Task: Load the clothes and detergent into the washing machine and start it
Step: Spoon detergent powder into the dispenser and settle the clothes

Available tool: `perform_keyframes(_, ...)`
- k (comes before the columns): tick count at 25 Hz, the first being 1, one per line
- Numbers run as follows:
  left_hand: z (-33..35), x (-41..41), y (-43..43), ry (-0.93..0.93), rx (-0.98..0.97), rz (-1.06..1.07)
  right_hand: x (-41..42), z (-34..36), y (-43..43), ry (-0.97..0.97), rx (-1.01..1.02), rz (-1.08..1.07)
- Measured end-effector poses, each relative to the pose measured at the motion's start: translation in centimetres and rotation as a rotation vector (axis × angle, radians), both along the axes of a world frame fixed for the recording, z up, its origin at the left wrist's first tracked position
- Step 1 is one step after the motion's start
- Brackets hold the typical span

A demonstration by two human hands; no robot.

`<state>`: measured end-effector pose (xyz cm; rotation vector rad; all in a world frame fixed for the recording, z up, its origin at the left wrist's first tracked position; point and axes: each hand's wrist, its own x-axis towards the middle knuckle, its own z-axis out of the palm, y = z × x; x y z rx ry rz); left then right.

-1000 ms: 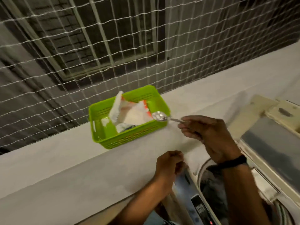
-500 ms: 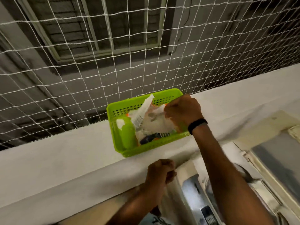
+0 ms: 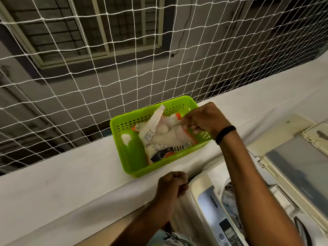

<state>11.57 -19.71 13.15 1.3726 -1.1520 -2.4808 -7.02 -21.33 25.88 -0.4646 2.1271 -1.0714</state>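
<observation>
The white-and-orange plastic detergent pouch (image 3: 165,139) lies in the lime-green perforated plastic basket (image 3: 124,119) on the white ledge (image 3: 71,174), its long axis running near to far. The right hand (image 3: 204,119) is the nearer one, reaching in from the right, its curled fingers pinching the pouch's far-right edge. The white top-loading washing machine (image 3: 209,197) sits near and right of that grip. The left hand (image 3: 172,185) is fisted at the ledge's near edge; whether it holds anything cannot be told.

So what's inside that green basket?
An opened detergent packet, pinched by the right hand, plus a white powdery clump. Whatever lies beneath the packet is hidden.
</observation>
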Motion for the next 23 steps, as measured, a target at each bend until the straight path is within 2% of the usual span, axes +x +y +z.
perform_keyframes(3, -0.1, -0.4, 0.2, 0.002, 0.013, -0.013, -0.3, 0.6, 1.4, 0.013, -0.070, -0.008)
perform_keyframes(10, -0.3, -1.0, 1.2, -0.002, 0.008, -0.046, -1.0, 1.8, 4.6, -0.131, -0.202, -0.072)
perform_keyframes(14, -0.4, -1.8, 2.4, 0.003, -0.007, -0.064, -1.6, 2.3, 7.6, -0.149, -0.240, -0.134)
perform_keyframes(23, -1.3, -5.8, 8.4, 0.029, -0.055, -0.195, -3.9, 1.7, 21.2, -0.135, -0.280, -0.457)
